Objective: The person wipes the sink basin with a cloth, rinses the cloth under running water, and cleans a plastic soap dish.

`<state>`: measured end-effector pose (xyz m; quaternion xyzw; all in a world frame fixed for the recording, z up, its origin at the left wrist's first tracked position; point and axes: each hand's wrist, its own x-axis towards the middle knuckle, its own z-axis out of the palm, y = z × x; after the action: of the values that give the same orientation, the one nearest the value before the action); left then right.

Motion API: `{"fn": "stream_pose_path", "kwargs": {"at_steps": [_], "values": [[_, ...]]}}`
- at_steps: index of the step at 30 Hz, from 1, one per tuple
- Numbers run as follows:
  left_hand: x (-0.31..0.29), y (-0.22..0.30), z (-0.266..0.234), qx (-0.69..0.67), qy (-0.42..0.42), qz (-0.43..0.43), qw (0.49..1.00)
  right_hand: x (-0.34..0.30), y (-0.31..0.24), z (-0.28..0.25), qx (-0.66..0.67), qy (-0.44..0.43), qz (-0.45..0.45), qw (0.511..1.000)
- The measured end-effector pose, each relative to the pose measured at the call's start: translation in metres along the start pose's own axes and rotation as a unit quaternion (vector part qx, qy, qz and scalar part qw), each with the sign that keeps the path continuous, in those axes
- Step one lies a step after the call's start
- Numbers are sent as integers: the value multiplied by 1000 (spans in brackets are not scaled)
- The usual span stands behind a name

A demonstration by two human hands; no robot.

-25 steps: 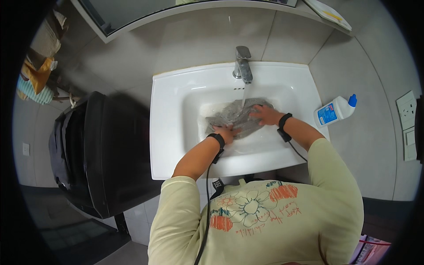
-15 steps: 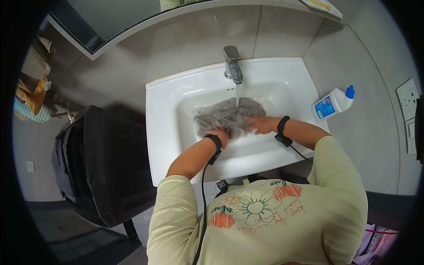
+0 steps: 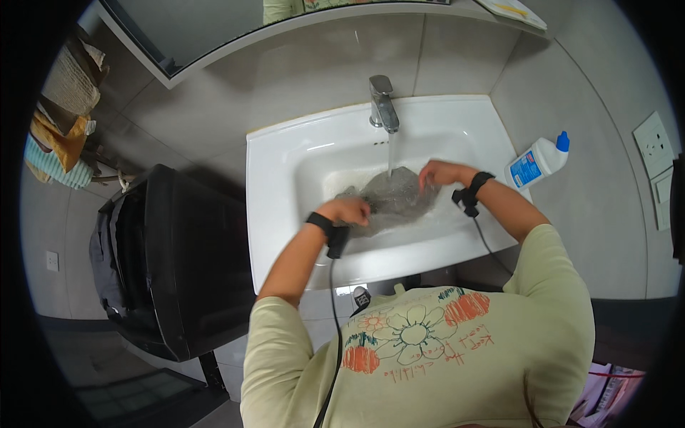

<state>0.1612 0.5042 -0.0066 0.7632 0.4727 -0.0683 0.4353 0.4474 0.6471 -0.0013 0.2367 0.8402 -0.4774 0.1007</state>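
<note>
A soaked grey cloth (image 3: 399, 191) lies spread in the water of the white sink (image 3: 275, 235). From the tap (image 3: 384, 105) a stream runs onto its far part. My left hand (image 3: 347, 212) is closed on the cloth's left edge, fingers bent inward. At the right edge my right hand (image 3: 444, 173) is raised a little, its fingers curled down and pinching the cloth. Both wrists carry black straps with cabled devices. The fingertips are partly hidden and slightly blurred.
A white bottle with a blue cap (image 3: 540, 161) stands on the sink's right rim. A black bin-like appliance (image 3: 193, 264) is beside the sink on the left. Cloths (image 3: 66, 135) hang at the far left. Above the tap runs a mirror with a shelf (image 3: 342, 20).
My hands have moved apart, the left one leftward and the right one up and right. The bunched cloth is now spread flatter between them.
</note>
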Motion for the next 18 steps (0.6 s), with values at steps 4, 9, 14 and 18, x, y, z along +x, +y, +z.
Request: {"fn": "stream_pose_path", "kwargs": {"at_steps": [4, 9, 14, 18], "values": [[-80, 7, -51, -271, 133, 2, 953, -48, -86, -66, 104, 162, -105, 976], [-142, 62, -91, -323, 240, 98, 910, -104, -174, -110, 79, 303, -112, 943], [-173, 101, -115, -256, 329, 127, 900, -139, -211, -120, 20, 406, -172, 898], [-180, 109, -121, -236, 333, 113, 906, -152, -214, -115, 49, 437, -166, 882]]}}
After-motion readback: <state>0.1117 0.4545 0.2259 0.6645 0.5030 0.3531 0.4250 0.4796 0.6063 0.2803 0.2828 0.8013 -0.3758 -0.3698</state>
